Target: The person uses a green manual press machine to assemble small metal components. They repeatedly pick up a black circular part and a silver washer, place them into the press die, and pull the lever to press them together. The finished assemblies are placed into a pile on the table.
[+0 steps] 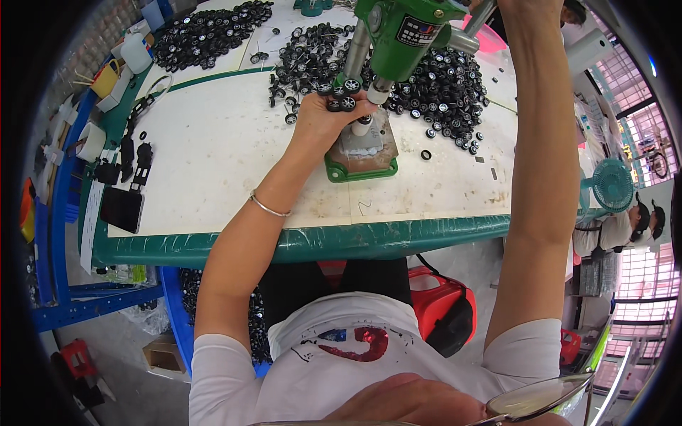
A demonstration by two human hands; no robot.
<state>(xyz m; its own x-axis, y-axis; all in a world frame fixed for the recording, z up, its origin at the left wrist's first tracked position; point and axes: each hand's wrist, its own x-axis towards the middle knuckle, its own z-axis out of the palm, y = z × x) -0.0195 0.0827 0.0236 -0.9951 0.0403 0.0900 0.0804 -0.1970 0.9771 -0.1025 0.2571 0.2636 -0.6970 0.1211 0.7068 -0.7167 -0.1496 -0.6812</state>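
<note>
A green bench press stands at the far middle of the table. My left hand is closed around several small black toy wheels with silver spoked hubs. Its fingertips reach in beside the white ram tip, just above a white post on the press base. A dark piece tops that post, partly hidden by the fingers. My right arm stretches up to the top edge, where my right hand meets the press lever. The picture's edge cuts off its fingers.
Heaped black wheels lie around the press, some on thin axles, with another pile at far left. A black smartphone and black straps lie on the left. A teal fan stands at the right. A green edge borders the table.
</note>
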